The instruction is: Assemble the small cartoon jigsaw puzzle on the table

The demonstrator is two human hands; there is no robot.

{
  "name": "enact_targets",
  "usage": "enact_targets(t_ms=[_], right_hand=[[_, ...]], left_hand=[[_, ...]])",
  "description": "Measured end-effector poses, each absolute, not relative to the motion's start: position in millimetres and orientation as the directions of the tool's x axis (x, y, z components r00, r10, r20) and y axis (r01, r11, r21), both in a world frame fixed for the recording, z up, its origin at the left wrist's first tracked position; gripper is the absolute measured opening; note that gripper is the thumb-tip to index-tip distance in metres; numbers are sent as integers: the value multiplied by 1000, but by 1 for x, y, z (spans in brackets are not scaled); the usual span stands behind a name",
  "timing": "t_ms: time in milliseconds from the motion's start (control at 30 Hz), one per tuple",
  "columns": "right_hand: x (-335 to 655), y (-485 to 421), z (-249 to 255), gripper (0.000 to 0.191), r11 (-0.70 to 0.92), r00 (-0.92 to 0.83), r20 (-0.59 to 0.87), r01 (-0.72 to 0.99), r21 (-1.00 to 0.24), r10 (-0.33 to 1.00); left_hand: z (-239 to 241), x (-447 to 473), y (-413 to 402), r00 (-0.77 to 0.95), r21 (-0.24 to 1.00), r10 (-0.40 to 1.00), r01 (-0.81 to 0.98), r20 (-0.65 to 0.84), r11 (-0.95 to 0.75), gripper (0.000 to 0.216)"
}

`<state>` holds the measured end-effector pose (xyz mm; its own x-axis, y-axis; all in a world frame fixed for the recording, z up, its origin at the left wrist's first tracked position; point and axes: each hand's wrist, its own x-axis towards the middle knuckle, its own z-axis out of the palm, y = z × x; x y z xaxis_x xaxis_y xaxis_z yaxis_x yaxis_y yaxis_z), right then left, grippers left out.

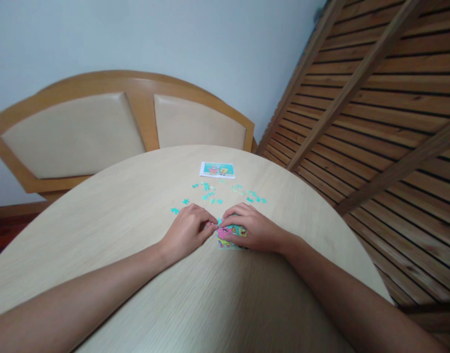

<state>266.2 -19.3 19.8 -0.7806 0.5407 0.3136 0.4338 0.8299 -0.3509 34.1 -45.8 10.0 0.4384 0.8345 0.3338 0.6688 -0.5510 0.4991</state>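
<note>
A partly assembled jigsaw puzzle (pixel 232 230) with pink and yellow cartoon figures lies on the table in front of me. At its upper left edge, the thumb and fingers of my left hand (pixel 191 225) are pinched together on a small turquoise puzzle piece (pixel 219 221), partly hidden by the fingertips. My right hand (pixel 256 229) rests over the right part of the puzzle, covering much of it. Its thumb and fingers are apart, with the fingertips touching the puzzle near the left hand's fingertips.
Several loose turquoise and pale green puzzle pieces (pixel 206 187) lie scattered beyond my hands, with more pieces (pixel 252 193) to the right. Behind them is a picture card (pixel 218 169) on the round wooden table (pixel 137 206). A padded bench back (pixel 140 113) and a slatted wooden partition (pixel 357 98) stand beyond.
</note>
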Motion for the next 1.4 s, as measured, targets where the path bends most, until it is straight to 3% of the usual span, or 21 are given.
enact_targets(t_ms=[833,967,1133,1267,1400], right_hand=[[266,-19,20,26,852,-798,324,410,-325,508],[268,-15,19,29,810,-754,317,469,-353,575],[280,3,8,35,673,-565,366,647,-360,739],[287,13,0,52,545,-468,284,766,-341,837],[286,11,1,59,552,-517,193,782,-289,834]], left_hand=[[7,34,-46,407,496,845,685,348,-534,4],[6,34,-46,411,483,842,691,350,-538,5],[4,33,-45,420,484,841,688,342,-541,5],[5,34,-45,425,487,839,683,340,-544,7],[5,34,-45,424,485,840,687,338,-541,8]])
